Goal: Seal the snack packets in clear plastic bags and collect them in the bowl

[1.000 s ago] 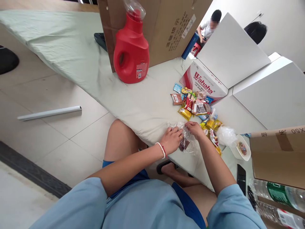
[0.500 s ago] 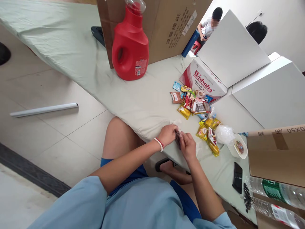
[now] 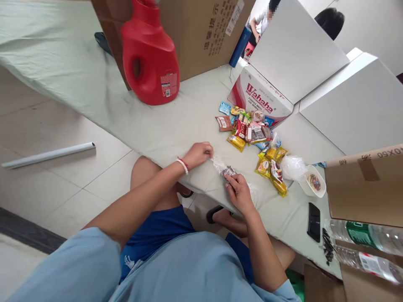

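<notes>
At the table's near edge, my left hand (image 3: 199,154) is closed in a pinch at the end of a crinkled clear plastic bag (image 3: 217,162). My right hand (image 3: 239,192) grips the other end, its fingers pressed on a small dark packet (image 3: 228,171) that lies in or under the plastic. What the packet contains is too small to tell. Just beyond, a heap of wrapped snacks (image 3: 242,128) lies on the table, with yellow snack packs (image 3: 263,167) nearest my right hand. More clear film (image 3: 255,189) lies beside my right wrist.
A red detergent jug (image 3: 154,63) stands left, before a large cardboard box (image 3: 195,37). A Wahaha carton (image 3: 258,96) is behind the snacks. Rightward are a crumpled plastic bag (image 3: 294,167), white bowl (image 3: 320,191), phone (image 3: 314,222) and plastic bottles (image 3: 384,239). Another person (image 3: 261,23) sits beyond.
My hands were close together on the dark packet. My left hand has moved away to the left, stretching the plastic out, while my right hand stays at the packet. The view has shifted slightly.
</notes>
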The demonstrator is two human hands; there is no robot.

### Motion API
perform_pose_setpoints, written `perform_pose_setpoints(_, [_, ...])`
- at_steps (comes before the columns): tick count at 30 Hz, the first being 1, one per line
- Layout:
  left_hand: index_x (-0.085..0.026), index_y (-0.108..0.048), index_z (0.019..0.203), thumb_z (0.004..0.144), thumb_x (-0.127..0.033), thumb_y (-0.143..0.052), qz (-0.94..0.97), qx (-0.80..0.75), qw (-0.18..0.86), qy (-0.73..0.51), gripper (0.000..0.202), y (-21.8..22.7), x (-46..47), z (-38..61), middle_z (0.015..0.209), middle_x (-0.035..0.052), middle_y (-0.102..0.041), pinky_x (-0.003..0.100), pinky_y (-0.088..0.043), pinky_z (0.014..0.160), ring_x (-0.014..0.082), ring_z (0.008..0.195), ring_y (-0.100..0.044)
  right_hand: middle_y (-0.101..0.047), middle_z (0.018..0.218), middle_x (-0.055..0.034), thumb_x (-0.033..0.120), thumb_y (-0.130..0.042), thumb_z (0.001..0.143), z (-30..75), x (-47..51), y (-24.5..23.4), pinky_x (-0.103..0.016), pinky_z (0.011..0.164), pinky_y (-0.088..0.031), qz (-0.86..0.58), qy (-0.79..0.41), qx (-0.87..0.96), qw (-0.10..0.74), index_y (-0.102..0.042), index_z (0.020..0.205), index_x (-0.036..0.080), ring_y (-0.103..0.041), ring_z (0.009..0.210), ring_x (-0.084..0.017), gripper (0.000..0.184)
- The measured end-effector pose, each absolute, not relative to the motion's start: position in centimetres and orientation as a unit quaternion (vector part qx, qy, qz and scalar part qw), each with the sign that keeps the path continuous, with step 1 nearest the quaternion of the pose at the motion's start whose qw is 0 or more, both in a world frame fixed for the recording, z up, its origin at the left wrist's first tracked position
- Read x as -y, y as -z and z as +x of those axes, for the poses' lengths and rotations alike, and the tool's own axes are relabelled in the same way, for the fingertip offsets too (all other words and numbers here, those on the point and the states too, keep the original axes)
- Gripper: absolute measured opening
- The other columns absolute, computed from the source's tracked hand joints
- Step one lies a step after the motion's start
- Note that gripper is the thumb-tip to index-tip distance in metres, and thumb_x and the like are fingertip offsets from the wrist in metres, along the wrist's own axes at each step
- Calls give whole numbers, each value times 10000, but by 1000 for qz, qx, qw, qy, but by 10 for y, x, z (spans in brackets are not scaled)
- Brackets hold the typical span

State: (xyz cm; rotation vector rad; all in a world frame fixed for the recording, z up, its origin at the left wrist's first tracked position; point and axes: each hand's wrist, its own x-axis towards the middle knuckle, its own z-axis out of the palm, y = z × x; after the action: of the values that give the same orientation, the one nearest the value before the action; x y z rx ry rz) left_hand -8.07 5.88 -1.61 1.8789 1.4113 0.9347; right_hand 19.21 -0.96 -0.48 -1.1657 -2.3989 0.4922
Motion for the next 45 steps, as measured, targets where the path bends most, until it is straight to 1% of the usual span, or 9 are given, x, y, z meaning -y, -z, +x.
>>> perform_pose_setpoints(3, [-126,-692,828,810,-55,-441,677,-570,282,-371,262,20,-51,-100,945,83,-714,336,-551,898,175,895,-664,-611,1062,-89,279,-589,1015,191,14,2,-396,897,-500,-416,-171,871,199,-712,1347,266,-576,1004,-240,355])
perform_pose_setpoints(7, [-194,-679,1227,904,-269,-602,705,-560,252,-355,341,10,-47,-74,1471,111,-599,535,-338,1229,287,1414,-492,-619,1045,-91,301,-593,1020,187,18,-3,-406,882,-491,-423,-151,874,183,-760,1253,254,-566,992,-245,291])
perform_pose_setpoints(10, [-227,-727,1045,827,-330,-737,744,-555,266,-260,242,-1,-55,-49,1507,93,-582,682,-163,1256,384,1531,-337,-624,1148,-106,299,-560,1036,190,23,-3,-424,930,-516,-426,-163,862,222,-725,1302,260,-581,1075,-251,316])
perform_pose_setpoints(15, [-188,-652,819,814,-277,-714,735,-548,314,-247,109,-8,-49,-53,987,60,-726,405,-518,981,243,1007,-678,-604,1309,-124,285,-545,1042,200,30,4,-471,1021,-519,-451,-143,838,273,-697,1339,271,-584,1190,-260,334])
perform_pose_setpoints(19, [-187,-638,834,854,-263,-664,660,-566,357,-342,83,-20,-27,-40,795,-6,-693,271,-500,717,163,744,-640,-648,1298,-111,247,-532,1041,197,27,8,-476,1039,-509,-453,-143,835,276,-736,1274,270,-590,1197,-258,311])
perform_pose_setpoints(28, [-128,-733,1104,986,-161,-512,814,-504,198,-209,253,-13,5,36,1207,137,-705,412,-516,929,288,1168,-615,-632,1449,-114,271,-508,1039,211,39,6,-488,1122,-461,-484,-175,826,228,-733,1291,254,-573,1310,-272,338])
perform_pose_setpoints(34, [-131,-626,1360,1034,-143,-449,841,-498,121,-172,371,4,23,36,1416,125,-628,423,-519,844,270,1284,-542,-747,1035,-128,418,-489,1007,275,41,7,-427,923,-536,-675,-132,665,291,-757,1044,181,-677,979,-259,360])
perform_pose_setpoints(40, [-125,-622,1380,1019,-123,-453,839,-505,115,-165,398,0,25,41,1407,134,-633,431,-531,818,278,1275,-546,-698,1207,-146,590,-590,915,279,-5,7,-552,1086,-408,-655,-73,695,288,-673,1270,193,-557,1192,-323,539])
perform_pose_setpoints(45, [-163,-619,1386,1025,-140,-453,839,-503,112,-172,398,2,27,41,1433,118,-620,421,-510,827,272,1295,-534,-670,1002,-126,553,-633,886,266,-5,13,-511,1001,-476,-627,-157,721,252,-716,912,217,-582,1073,-312,347])
